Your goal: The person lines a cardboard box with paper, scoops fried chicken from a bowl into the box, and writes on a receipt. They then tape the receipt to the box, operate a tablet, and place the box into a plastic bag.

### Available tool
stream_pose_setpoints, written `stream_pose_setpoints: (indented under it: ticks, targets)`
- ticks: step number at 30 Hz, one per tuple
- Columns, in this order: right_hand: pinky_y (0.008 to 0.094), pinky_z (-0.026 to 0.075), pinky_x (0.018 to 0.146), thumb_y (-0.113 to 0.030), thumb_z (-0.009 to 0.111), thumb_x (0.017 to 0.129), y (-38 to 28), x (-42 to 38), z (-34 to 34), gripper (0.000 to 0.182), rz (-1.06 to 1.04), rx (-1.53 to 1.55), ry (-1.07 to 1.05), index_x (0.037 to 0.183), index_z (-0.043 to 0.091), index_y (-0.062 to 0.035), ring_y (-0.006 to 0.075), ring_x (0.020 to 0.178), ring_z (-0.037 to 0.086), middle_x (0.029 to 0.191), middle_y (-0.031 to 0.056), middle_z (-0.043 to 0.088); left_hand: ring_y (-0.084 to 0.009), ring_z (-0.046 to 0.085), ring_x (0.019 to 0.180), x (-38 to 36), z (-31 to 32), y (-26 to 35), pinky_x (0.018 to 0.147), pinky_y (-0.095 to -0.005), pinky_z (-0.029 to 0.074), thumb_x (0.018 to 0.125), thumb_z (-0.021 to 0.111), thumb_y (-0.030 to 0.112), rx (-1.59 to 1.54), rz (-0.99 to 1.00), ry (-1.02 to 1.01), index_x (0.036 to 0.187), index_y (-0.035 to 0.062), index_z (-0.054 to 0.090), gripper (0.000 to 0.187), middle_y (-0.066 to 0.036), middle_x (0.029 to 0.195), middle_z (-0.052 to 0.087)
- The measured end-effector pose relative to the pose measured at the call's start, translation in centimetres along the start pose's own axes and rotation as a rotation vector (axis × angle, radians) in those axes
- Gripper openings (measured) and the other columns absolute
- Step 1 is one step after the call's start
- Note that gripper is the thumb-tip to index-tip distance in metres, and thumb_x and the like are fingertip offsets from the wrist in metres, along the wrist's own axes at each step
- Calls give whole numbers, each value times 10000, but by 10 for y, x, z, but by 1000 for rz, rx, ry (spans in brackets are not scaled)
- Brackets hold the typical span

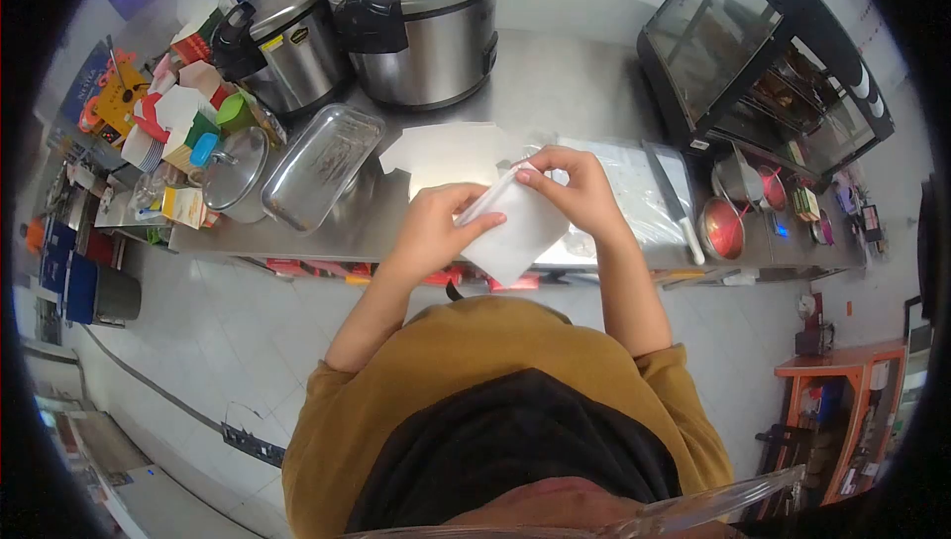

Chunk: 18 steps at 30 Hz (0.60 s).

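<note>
A white sheet of thin paper (517, 234) is held up over the front edge of the steel counter, its lower corner hanging down. My left hand (436, 230) pinches its left side, the thumb lying over the paper. At the upper edge, my right hand (573, 187) grips the sheet between thumb and fingers. Just behind my hands lies an opened pale cardboard box (454, 148), partly hidden by them. To the right, a knife (670, 194) with a white handle rests on a plastic-covered white board (626, 182).
Two large steel rice cookers (421, 34) stand at the back. A steel tray (322, 167) and a lidded pot (236, 177) are on the left. A glass display warmer (728, 53) and a bowl of red sauce (721, 232) are on the right.
</note>
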State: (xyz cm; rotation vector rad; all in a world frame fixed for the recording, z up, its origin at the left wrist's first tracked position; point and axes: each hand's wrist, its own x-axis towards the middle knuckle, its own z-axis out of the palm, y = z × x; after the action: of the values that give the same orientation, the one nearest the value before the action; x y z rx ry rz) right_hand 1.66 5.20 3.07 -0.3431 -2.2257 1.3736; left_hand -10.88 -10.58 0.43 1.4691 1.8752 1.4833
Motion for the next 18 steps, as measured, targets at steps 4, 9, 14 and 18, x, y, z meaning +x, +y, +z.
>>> stream_pose_setpoints:
  ticks: [4,9,14,18]
  targets:
    - [282,438,705,-113,679,773,-9,-3,12,125,-56,-92,-46,834,689,-4,167,735,588,769,99,652,-209,607,704,8,0,13,643,-310,473,743,726,144,91,277,236,883,18,659,200,-98,788,632]
    - [367,449,673,-147,685,748,-21,-3,25,148,-200,-261,-45,822,693,-19,300,711,587,747,150,647,-206,606,705,6,-8,1,636,-285,469,730,699,50,104,336,259,836,11,657,120,-94,785,620]
    - [336,441,632,-131,703,745,-5,-2,31,121,-299,-256,-8,806,691,-27,250,661,578,706,117,641,-163,578,730,-1,-18,1,656,-259,452,768,657,3,71,258,231,806,-20,636,49,-86,788,613]
    - [350,435,650,-149,691,758,8,-8,25,126,-388,-412,-20,746,678,-25,254,670,573,691,99,640,-185,590,698,-3,-28,-8,644,-269,471,773,642,7,51,230,357,788,-19,606,47,-103,776,604]
